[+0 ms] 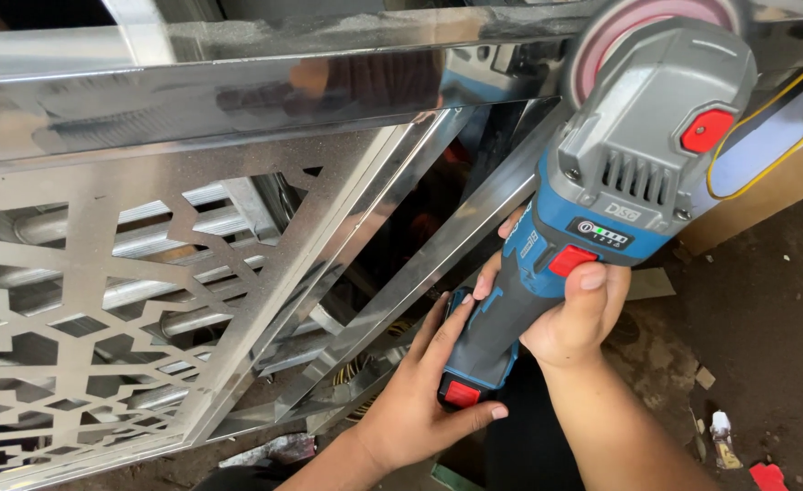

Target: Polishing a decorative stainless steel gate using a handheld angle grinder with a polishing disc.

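Tool: cordless angle grinder (601, 182), blue and grey, upper right of the frame, its pink disc (642, 27) against the polished steel rail (238, 82).
Right hand (574, 314): clamped round the grinder's body, thumb by the red switch.
Left hand (419, 400): wrapped on the battery end (474, 364), lower centre.
Risk: the disc may snag the rail's edge and kick, or score the mirror finish.
Panel: cut-out lattice (83, 336), left.
Containers: none in view.

grinder (601, 182) right of panel (101, 318) | disc (642, 23) on rail (238, 82)
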